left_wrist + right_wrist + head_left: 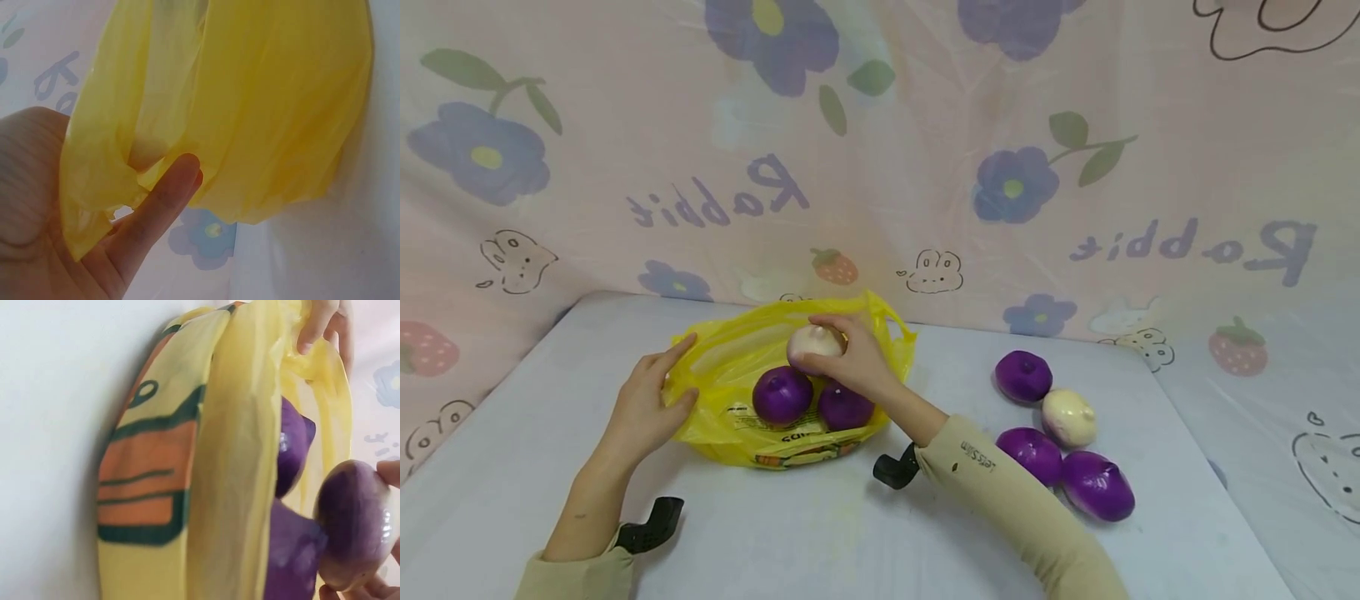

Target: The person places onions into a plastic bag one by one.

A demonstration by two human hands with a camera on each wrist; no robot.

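A yellow plastic bag (737, 433) lies on its side, mouth facing me. My left hand (647, 408) holds its left edge between thumb and fingers; in the left wrist view, plastic covers part of the hand (37, 181). My right hand (861, 358) grips a white onion with a purplish side (811, 343) at the bag's mouth. Just below it, a purple onion (782, 395) and another purple onion (844, 407) sit inside the bag. The right wrist view shows the held onion (353, 525) close against a purple one (290, 550).
On the right of the white table (760, 533) lie several more onions: a purple one (1023, 377), a white one (1069, 418), and two purple ones (1097, 486) near my right sleeve (1000, 492). A patterned curtain (880, 167) hangs behind the table.
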